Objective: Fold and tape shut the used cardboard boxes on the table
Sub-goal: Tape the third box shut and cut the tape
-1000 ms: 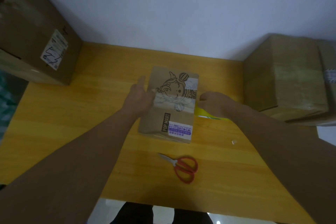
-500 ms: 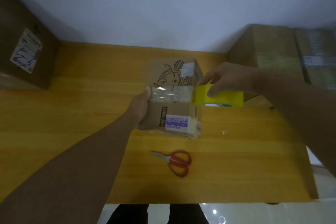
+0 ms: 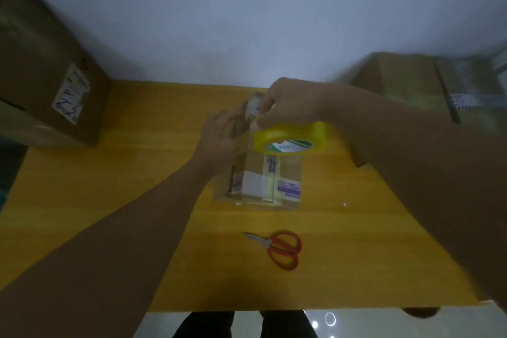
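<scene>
near the middle of the yellow wooden table (image 3: 123,186) sits the small cardboard box (image 3: 285,173), standing up, and the side facing the camera has white and purple labels with what looks like shiny clear tape over it. left hand (image 3: 219,140) is laid against the box's left side, right over the cartoon drawing printed there, fingers pretty much straight and pointing toward the wall, so it's pressing the box rather than grabbing it (it's a bit blurry tho). right hand (image 3: 290,107) is up over the top of the box with its fingers curled around the yellow tape roll (image 3: 293,134), gripping it by the upper edge. the roll hangs just in front of the box's top edge and you can see the white and green core label inside it. can't tell if any tape is actually pulled out onto the box. closer to the person, well apart from the box, red-handled scissors (image 3: 279,248) lie flat with the blades pointing left. big cardboard box (image 3: 41,77) with a white label sits at the far left corner, and another large taped box (image 3: 439,85) is at the far right by the wall.
</scene>
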